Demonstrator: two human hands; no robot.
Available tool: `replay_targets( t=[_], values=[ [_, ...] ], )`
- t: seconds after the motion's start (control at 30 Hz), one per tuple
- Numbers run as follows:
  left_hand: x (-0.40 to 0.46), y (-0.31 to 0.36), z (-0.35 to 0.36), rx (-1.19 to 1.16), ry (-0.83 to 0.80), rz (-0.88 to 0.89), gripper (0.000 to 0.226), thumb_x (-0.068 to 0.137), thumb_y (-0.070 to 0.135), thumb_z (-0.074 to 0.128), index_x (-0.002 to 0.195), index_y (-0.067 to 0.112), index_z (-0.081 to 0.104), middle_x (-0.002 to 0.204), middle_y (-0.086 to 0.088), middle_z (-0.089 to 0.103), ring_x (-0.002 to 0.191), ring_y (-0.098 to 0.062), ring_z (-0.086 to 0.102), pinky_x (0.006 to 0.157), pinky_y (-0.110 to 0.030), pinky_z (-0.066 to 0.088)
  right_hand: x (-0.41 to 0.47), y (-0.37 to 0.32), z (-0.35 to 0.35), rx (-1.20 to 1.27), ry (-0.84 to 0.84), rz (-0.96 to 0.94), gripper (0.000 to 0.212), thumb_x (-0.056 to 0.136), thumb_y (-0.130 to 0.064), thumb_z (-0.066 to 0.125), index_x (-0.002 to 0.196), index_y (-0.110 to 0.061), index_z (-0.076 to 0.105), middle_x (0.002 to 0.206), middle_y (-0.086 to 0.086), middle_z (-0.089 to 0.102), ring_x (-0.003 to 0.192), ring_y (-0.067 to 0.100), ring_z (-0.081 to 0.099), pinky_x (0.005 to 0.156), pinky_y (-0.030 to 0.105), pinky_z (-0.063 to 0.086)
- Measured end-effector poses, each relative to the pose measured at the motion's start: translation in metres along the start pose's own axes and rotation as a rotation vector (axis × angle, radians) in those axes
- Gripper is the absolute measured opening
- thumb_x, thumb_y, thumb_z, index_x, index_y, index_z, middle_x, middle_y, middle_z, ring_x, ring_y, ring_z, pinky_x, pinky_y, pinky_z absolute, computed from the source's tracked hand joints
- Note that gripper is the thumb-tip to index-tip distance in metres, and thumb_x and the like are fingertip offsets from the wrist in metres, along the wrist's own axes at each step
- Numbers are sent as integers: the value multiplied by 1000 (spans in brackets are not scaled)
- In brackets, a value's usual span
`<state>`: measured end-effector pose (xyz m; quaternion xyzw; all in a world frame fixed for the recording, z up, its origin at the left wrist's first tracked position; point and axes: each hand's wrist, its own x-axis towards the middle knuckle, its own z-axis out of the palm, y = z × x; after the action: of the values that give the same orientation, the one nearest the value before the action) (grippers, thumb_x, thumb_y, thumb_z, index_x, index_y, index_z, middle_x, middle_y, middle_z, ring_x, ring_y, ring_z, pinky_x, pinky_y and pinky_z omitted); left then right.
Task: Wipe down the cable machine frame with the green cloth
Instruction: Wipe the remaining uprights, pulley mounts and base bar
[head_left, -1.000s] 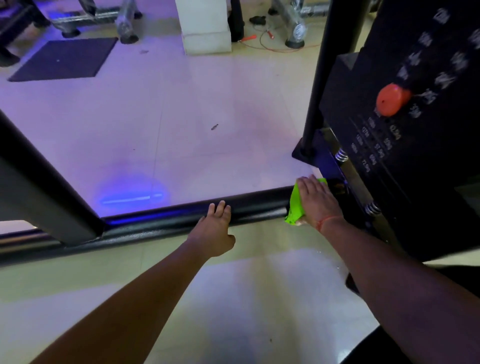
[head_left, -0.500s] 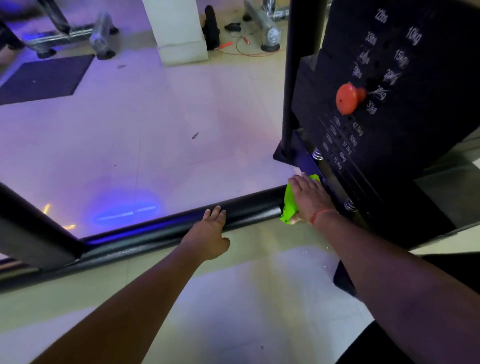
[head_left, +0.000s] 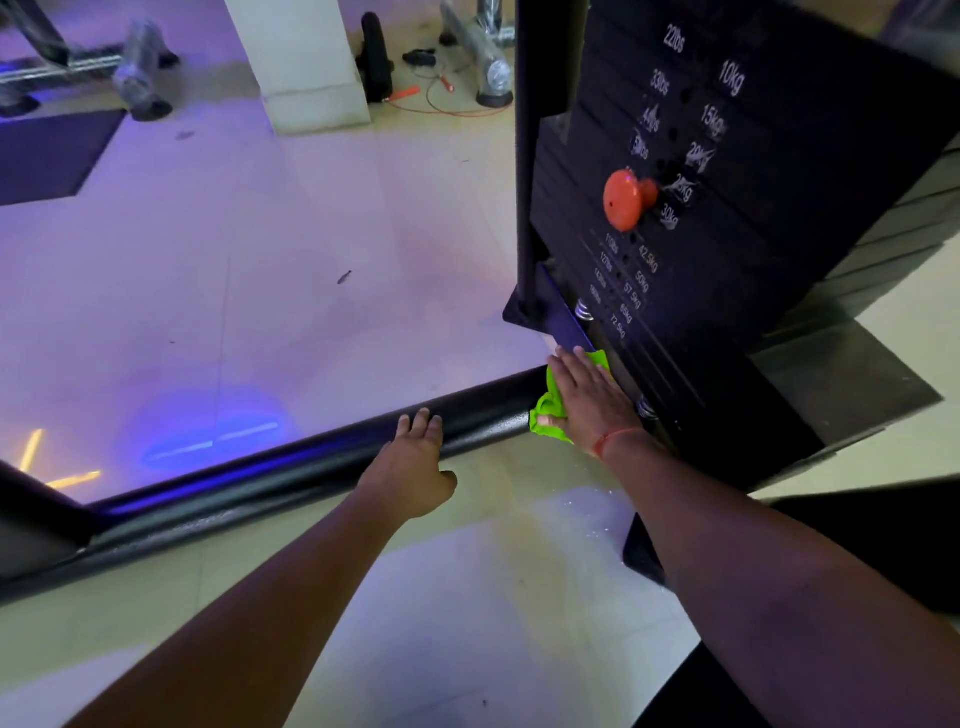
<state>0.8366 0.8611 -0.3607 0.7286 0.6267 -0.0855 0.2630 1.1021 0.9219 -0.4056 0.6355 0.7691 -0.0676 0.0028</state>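
At base of frame rail (head_left: 311, 467) | green cloth (head_left: 550, 410) pressed flat under right hand (head_left: 587, 405), fingers straight | left hand (head_left: 415, 457) rested open on rail, nothing held | risk: fingers caught by nearby spring (head_left: 647, 408) beside weight stack (head_left: 727, 208)

I'm looking down at a pale tiled floor (head_left: 270, 291), washed purple with a blue glare patch near the black base rail (head_left: 291, 467) that lies across it. The weight stack (head_left: 727, 208) stands on the floor at right. Further back — a white pillar (head_left: 301, 67), a dark mat (head_left: 47, 156) at left, an orange cord (head_left: 441, 104) and a wrapped machine foot (head_left: 493, 78). A small dark scrap (head_left: 344, 277) lies mid-floor.
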Motion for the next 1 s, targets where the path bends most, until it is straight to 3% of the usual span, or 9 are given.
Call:
replay_targets(
  t=[0.1, 0.2, 0.4, 0.5, 0.63, 0.73, 0.8, 0.87, 1.0],
  values=[
    [2, 8, 1, -12, -2, 42, 81, 96, 30, 53, 162, 17, 7, 169, 1, -5, 156, -22, -4, 124, -40, 20, -3, -2, 3, 75, 31, 3, 84, 96, -47, 61, 160, -13, 17, 169, 4, 9, 156, 24, 4, 125, 40, 11],
    [5, 13, 3, -35, -11, 58, 81, 96, 31, 54, 162, 17, 8, 170, 2, -4, 156, -21, -3, 124, -37, 20, -4, -6, 3, 358, 174, 126, 63, 93, -6, 61, 150, -6, 35, 148, 19, 43, 131, 31, 44, 113, 43, 39],
    [6, 8, 3, -83, -6, 64, 80, 95, 28, 54, 162, 18, 10, 169, 4, -3, 156, -18, -3, 123, -34, 19, -15, -37, 11, 840, 362, 617, 38, 97, -10, 61, 135, -7, 58, 134, 5, 51, 120, 23, 51, 78, -6, 24],
    [6, 9, 4, -100, 2, 63, 81, 95, 28, 56, 162, 18, 11, 169, 4, -2, 156, -18, -3, 123, -33, 19, -25, -81, 13, 1002, 356, 863, 66, 93, -27, 70, 152, -19, 43, 147, 15, 37, 128, 32, 49, 104, 25, 40],
    [5, 8, 5, -104, 16, 68, 80, 94, 27, 56, 161, 17, 13, 170, 3, -2, 156, -19, -3, 122, -34, 20, -16, -92, 19, 1219, 260, 1031, 67, 87, -22, 74, 149, -25, 48, 144, 17, 50, 129, 34, 53, 106, 34, 45],
    [2, 7, 5, -116, 8, 72, 80, 95, 27, 55, 162, 18, 12, 169, 5, -3, 156, -18, -4, 123, -35, 20, -4, -55, 40, 1379, 329, 1092, 26, 87, -35, 67, 112, -28, 67, 104, 13, 75, 83, 30, 74, 69, 45, 63],
    [-1, 5, 4, -114, -3, 83, 79, 96, 26, 55, 162, 18, 12, 169, 7, -3, 156, -16, -5, 123, -35, 21, -6, -45, 31, 1441, 399, 1115, 17, 97, -28, 60, 111, -19, 64, 91, 15, 74, 62, 27, 71, 55, 43, 61],
    [-2, 2, 4, -115, -9, 92, 79, 95, 25, 55, 162, 20, 12, 169, 9, -4, 156, -15, -5, 123, -35, 21, -5, -48, 25, 1513, 450, 1164, 13, 99, -11, 55, 108, -19, 59, 92, 14, 71, 66, 30, 66, 56, 43, 59],
    [-3, -1, 5, -146, 2, 104, 79, 93, 21, 57, 161, 20, 16, 169, 10, -2, 156, -13, -4, 123, -33, 20, -11, -85, 35, 1463, 208, 983, 39, 100, 3, 36, 71, -22, 39, 59, 8, 59, 41, 27, 57, 36, 29, 48]
  ],
)
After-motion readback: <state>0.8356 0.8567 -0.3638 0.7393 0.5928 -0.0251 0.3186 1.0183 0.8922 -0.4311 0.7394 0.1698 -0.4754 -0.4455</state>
